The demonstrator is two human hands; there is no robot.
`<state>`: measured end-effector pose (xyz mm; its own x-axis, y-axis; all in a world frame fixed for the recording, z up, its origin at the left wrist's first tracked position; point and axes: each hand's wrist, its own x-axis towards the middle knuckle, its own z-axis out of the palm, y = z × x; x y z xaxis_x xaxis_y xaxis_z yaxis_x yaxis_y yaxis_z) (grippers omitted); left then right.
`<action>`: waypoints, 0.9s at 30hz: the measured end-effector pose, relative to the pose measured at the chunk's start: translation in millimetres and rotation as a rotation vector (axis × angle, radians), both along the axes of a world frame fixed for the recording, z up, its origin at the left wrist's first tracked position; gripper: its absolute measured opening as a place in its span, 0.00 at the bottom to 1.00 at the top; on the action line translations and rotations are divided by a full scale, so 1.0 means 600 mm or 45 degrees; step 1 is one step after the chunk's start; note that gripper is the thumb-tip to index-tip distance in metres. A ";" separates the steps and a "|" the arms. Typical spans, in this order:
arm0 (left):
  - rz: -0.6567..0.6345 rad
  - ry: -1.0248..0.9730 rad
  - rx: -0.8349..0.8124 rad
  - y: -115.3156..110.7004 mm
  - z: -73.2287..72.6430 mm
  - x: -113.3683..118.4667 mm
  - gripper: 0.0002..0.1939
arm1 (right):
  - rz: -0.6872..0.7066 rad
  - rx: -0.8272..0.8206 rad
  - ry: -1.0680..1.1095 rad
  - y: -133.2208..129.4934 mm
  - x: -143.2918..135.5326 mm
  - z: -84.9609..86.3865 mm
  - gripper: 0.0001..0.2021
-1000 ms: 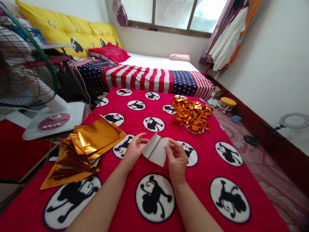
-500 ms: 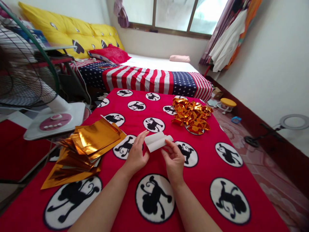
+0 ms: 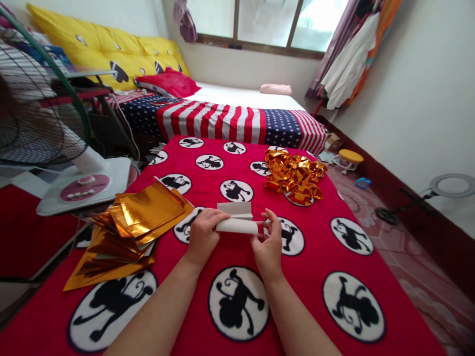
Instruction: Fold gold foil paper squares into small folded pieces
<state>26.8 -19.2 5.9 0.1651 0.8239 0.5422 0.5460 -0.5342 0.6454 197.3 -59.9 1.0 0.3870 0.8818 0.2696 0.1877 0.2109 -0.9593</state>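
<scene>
Between my two hands is a white paper [image 3: 237, 226], its near edge rolled or folded over and its far part creased upward. My left hand [image 3: 205, 232] pinches the paper's left end, fingers closed on it. At the right end, my right hand [image 3: 270, 242] has its thumb and fingers curled close to the paper, with a gap between the fingertips. A stack of shiny gold-orange sheets [image 3: 148, 210] lies on the red cloth to the left. Folded gold pieces [image 3: 295, 175] are heaped at the far right.
The red cloth [image 3: 297, 306] with black figures in white circles covers the surface. A fan [image 3: 89, 173] stands at the left. Beyond is a bed [image 3: 230, 118]; a yellow stool [image 3: 351, 157] and a ring light [image 3: 452, 186] are at the right.
The white paper has turned level and its near part is now folded over. My left hand has closed on its left end; my right hand has shifted slightly right and its fingers have spread a little.
</scene>
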 end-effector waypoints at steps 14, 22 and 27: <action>-0.273 0.150 -0.183 0.000 -0.009 -0.021 0.27 | 0.375 0.087 -0.693 0.011 0.045 -0.008 0.26; -0.376 0.283 -0.240 -0.002 0.016 -0.026 0.15 | 0.373 0.072 -0.789 0.006 0.050 0.004 0.11; -0.326 0.227 -0.304 0.003 0.019 -0.017 0.17 | 0.265 0.024 -0.663 0.009 0.044 0.002 0.09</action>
<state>16.6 -17.2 17.5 0.4559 0.8434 0.2844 0.5297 -0.5139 0.6748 223.4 -54.3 2.4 0.0172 0.9185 0.3950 0.5882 0.3102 -0.7469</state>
